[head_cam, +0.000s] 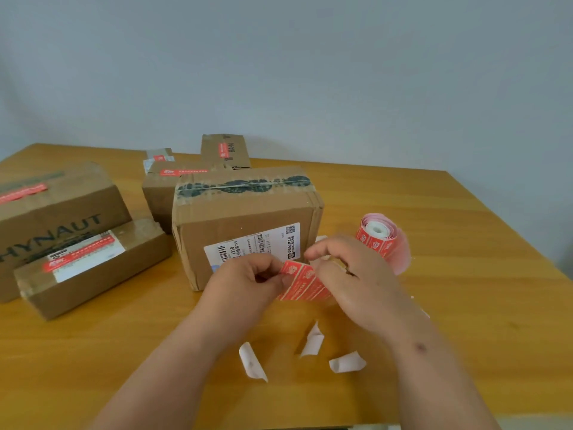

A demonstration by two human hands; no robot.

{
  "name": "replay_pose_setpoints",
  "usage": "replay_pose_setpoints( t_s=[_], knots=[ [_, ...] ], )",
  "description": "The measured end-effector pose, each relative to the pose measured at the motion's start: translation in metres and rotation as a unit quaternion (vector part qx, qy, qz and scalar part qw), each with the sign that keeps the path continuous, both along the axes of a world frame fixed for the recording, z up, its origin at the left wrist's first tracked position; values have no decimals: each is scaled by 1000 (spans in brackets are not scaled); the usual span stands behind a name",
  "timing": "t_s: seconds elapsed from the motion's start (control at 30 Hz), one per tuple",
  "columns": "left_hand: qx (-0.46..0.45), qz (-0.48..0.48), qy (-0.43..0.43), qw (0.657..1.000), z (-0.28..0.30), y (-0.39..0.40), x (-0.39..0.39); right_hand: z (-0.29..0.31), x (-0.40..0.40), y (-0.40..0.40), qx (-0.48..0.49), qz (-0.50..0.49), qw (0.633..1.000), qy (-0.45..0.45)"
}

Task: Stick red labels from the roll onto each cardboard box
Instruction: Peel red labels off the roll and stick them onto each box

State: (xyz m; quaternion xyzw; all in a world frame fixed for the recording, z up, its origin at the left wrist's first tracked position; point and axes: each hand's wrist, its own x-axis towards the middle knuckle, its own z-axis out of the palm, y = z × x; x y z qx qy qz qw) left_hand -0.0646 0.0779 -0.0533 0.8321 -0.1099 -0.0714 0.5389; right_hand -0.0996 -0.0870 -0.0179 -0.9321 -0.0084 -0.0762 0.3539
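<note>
A strip of red labels (305,283) runs from the roll (383,238), which hangs just right of my right hand (350,277). My left hand (251,280) pinches the strip's near end, and my right hand holds the strip from the other side, fingers curled over it. Right behind my hands stands a cardboard box (248,218) with dark tape on top and a white shipping label on its front; I see no red label on it. Several other boxes on the left and at the back carry red labels, among them a large box (59,209) and a flat box (93,268).
Three curled white backing scraps (313,341) lie on the wooden table (465,274) in front of my arms. Two more boxes (224,150) stand at the back near the pale wall. The table's right edge slants down toward the lower right.
</note>
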Motion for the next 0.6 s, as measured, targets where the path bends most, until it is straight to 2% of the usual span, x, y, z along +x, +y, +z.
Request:
replay_pose_setpoints(
  t_s=[0.07,0.13,0.23,0.4,0.6],
  knots=[
    [-53,-17,43,998,4,2,0,5,0,-1,-32,18,999,1],
    [-63,-21,57,996,6,3,1,7,2,-3,-50,25,998,-7],
    [-41,-19,23,999,10,2,0,12,3,-4,-57,33,998,-7],
    [-15,-24,-41,999,25,-1,-2,13,7,-2,-123,46,991,-18],
    [11,-24,-34,999,32,0,0,15,12,1,-146,55,988,-15]
  ],
)
